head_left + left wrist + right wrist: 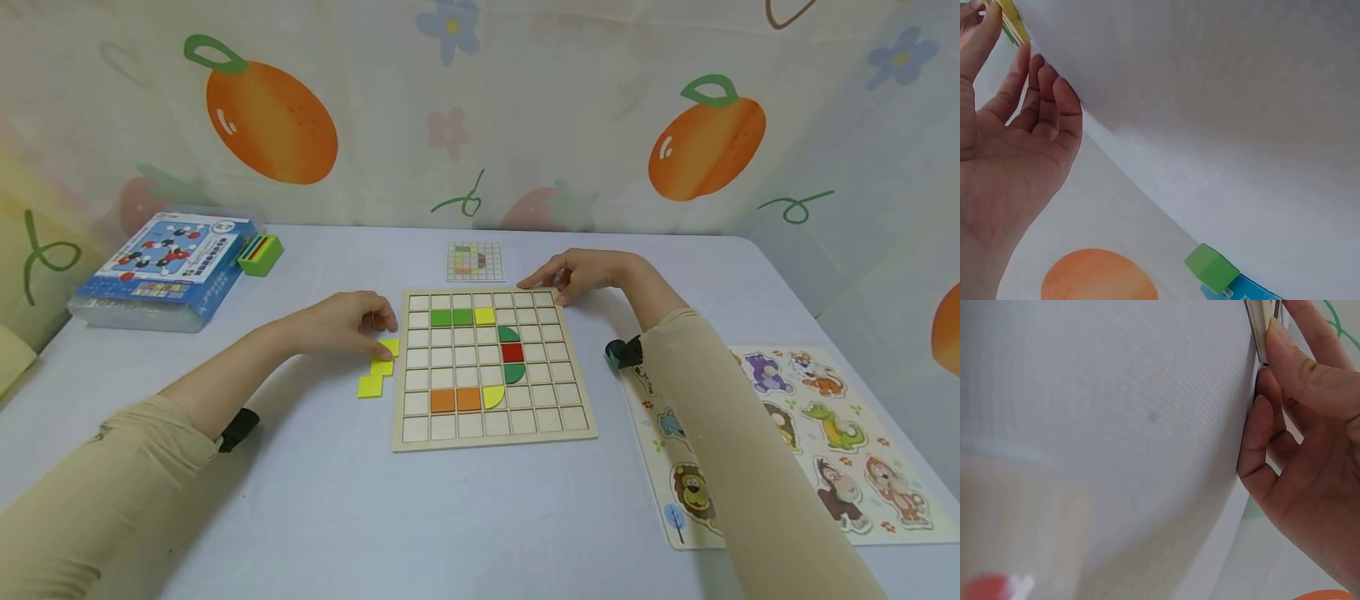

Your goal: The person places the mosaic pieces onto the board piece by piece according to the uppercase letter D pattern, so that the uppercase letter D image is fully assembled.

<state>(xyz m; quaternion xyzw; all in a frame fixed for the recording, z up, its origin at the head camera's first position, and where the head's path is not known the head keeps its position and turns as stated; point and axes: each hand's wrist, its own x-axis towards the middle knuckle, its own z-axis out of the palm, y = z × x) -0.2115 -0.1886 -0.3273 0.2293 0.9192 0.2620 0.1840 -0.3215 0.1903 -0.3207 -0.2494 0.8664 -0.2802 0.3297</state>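
My left hand [341, 323] is beside the wooden grid board [465, 425], its thumb touching the yellow square tiles [370, 387] at the board's left edge. In the left wrist view, the thumb and index finger are spread by a yellow tile [1019, 28]. My right hand [592, 271] holds the board's far right corner, thumb at the side and index finger along the far edge. In the right wrist view, the thumb presses the board's edge [1260, 337]. On the board lie green squares [452, 317], a yellow square [484, 316], a red square [512, 353], orange squares [455, 400] and rounded green and yellow pieces.
A small pattern card [475, 262] lies behind the board. At the back left are a blue-and-white box [168, 267] and a green block [261, 256]. An animal puzzle board [840, 467] lies at the right, partly under my right sleeve.
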